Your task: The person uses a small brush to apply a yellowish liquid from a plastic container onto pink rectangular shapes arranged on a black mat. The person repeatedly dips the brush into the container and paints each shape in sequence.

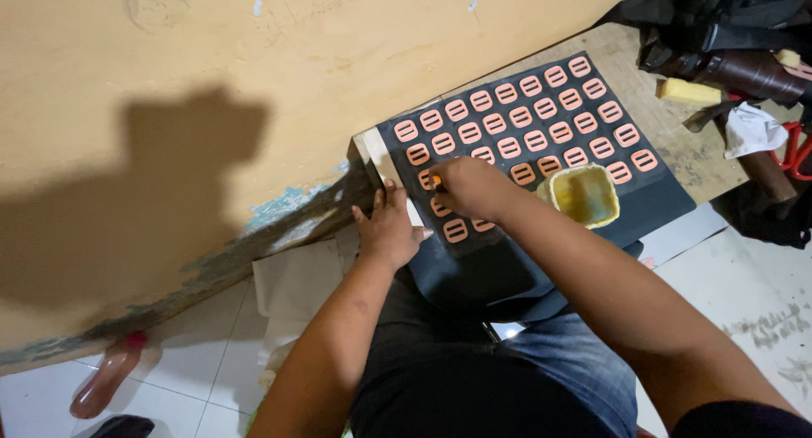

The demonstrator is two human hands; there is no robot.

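The right hand (470, 187) is closed, fingers pinching a small orange-tipped tool (436, 182) against the dark rubber sheet of orange oval buckle shapes (541, 150). The left hand (386, 229) is spread open, pressing the sheet's near-left edge, with a yellow plastic cup (584, 195) just beside the right wrist.

Warm, fairly bright light is falling from above and behind the camera; it is throwing a large, soft-edged shadow (182, 193) of a head and shoulders across the yellow wall (279, 57); the wall is glowing evenly, with no hard glare. The white floor tiles (753, 294) at the right are reading cooler and paler; the heap of black cloth (719, 15) in the top right corner is sinking into near-black. The dark sheet (609, 184) is staying sharp; the near forearms (643, 311) are softening slightly; straight edges are bowing a little towards the corners.
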